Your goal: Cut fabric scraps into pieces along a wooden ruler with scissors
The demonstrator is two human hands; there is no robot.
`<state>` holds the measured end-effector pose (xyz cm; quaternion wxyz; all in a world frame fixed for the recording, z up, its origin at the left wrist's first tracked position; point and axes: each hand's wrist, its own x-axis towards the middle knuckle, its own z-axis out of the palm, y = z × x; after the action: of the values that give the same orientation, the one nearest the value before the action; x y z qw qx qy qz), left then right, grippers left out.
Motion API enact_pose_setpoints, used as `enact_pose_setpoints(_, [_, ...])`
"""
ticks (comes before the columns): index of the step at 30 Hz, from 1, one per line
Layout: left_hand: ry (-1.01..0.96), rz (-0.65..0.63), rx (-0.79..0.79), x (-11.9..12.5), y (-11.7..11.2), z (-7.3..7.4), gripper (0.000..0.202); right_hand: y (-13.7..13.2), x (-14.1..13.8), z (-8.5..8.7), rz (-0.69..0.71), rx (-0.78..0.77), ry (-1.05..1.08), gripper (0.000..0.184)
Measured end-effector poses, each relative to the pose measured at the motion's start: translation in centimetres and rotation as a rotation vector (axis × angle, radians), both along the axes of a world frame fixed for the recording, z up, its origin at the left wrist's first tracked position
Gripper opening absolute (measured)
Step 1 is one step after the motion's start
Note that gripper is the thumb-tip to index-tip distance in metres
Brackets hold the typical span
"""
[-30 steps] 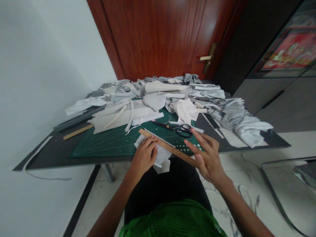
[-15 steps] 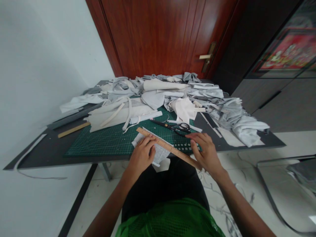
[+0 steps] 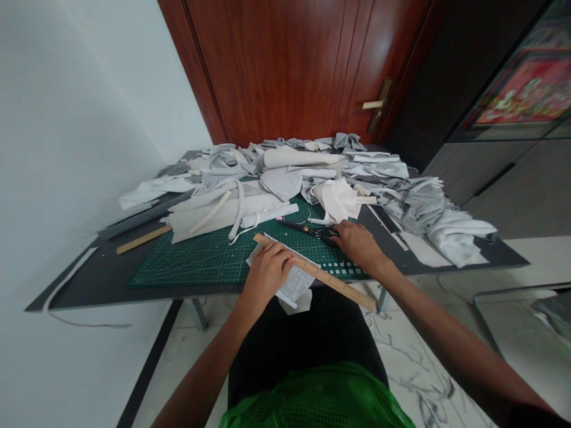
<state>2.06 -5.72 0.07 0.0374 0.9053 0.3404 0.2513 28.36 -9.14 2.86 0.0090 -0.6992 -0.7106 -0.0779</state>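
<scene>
Black scissors [image 3: 308,229] seemingly touch the right grip [image 3: 358,245].

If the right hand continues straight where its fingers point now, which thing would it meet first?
Most likely the black scissors: the right hand is at their handle end, though exact contact is unclear.

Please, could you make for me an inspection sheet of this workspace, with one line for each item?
Surface: dark table, with a green mat on it.
Things in use: wooden ruler across light grey cloth, both reaching past the near edge; black scissors on the mat.
Clutter: cloth scraps heaped along the back and right.
Hands: left hand rests on the ruler; right hand is at the scissors' handles, grip unclear.
Cables: nothing seen for certain; floor strands are unclear.
Surroundings: wooden door behind, white wall left, cabinet right.
</scene>
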Motion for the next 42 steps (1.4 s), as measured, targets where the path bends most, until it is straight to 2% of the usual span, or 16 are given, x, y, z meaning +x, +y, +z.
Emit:
enact_pose_setpoints(4, [0.037,0.042,0.048,0.7,0.1,0.4,0.015,0.8,-0.1,1.3,-0.004,-0.061,-0.045,0.029])
enact_pose_setpoints(10, [0.04,0.026,0.06,0.5,0.1,-0.1,0.013,0.7,0.7,2.4,0.0,-0.12,-0.069,0.031])
enact_pose_setpoints(14, [0.087,0.016,0.101,0.7,0.0,-0.1,0.011,0.7,0.7,2.9,-0.007,-0.124,-0.069,0.028])
enact_pose_setpoints(17, [0.146,-0.018,0.12,1.0,0.0,0.3,0.012,0.5,1.5,3.2,-0.067,-0.095,-0.05,0.027])
enact_pose_setpoints(19, [0.162,-0.049,0.097,1.3,0.2,0.5,0.014,-0.7,2.6,3.2,-0.134,-0.054,0.006,0.028])
enact_pose_setpoints(21, [0.152,-0.088,0.046,1.4,0.7,0.5,0.016,-2.9,4.0,2.8,-0.153,-0.031,0.113,0.035])
enact_pose_setpoints(25, [0.119,-0.233,-0.205,1.5,2.1,0.4,0.018,-9.9,6.8,0.8,-0.027,-0.09,0.345,0.037])
enact_pose_setpoints(28, [0.096,-0.275,-0.365,1.5,3.0,0.5,0.012,-14.5,8.1,-0.9,-0.009,-0.052,0.336,0.037])
enact_pose_setpoints(30, [0.114,-0.305,-0.404,1.6,3.3,1.0,0.017,-16.3,8.4,-1.6,0.002,-0.082,0.327,0.035])
enact_pose_setpoints(33, [0.152,-0.413,-0.38,1.9,3.4,1.9,0.027,-17.1,8.3,-1.9,0.014,-0.105,0.326,0.031])
enact_pose_setpoints(36, [0.159,-0.492,-0.334,2.3,3.5,2.5,0.035,-16.8,8.0,-1.5,0.024,-0.082,0.315,0.029])
enact_pose_setpoints(42, [0.178,-0.56,-0.351,2.9,4.1,2.5,0.037,-16.6,7.5,-0.5,0.022,-0.029,0.222,0.024])
